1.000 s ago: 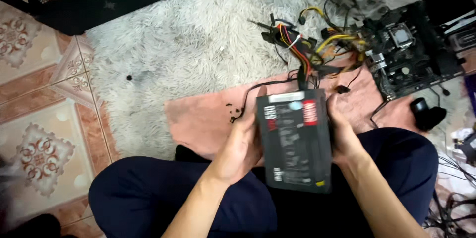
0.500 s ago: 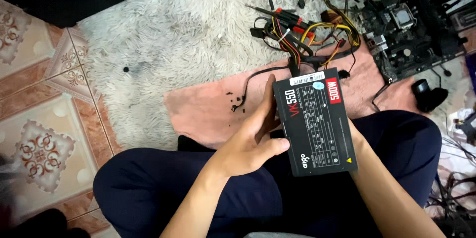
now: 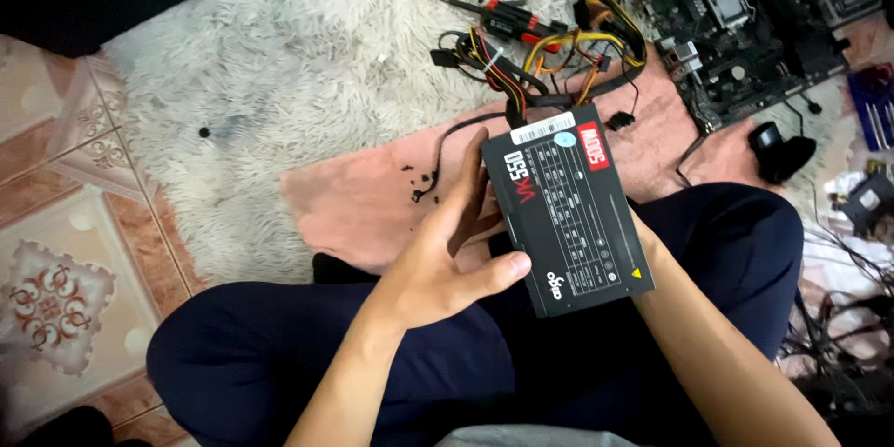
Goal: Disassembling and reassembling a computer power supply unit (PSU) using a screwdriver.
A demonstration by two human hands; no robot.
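Note:
A black box-shaped computer power supply with a label on its face is held over my lap, tilted, its far end toward the cables. My left hand lies against its left side, fingers spread along the edge and thumb at the near corner. My right hand is mostly hidden behind the box's right side and supports it. A bundle of yellow, red and black cables runs from the box's far end onto the pink cloth.
I sit cross-legged in dark trousers on a shaggy white rug. A bare motherboard lies at the upper right, a black mouse beside it. A red-handled screwdriver rests near the cables. Patterned tiles are at the left.
The power supply has been turned and tilted, its label face now up and angled right. My left hand's fingers have spread along its left edge.

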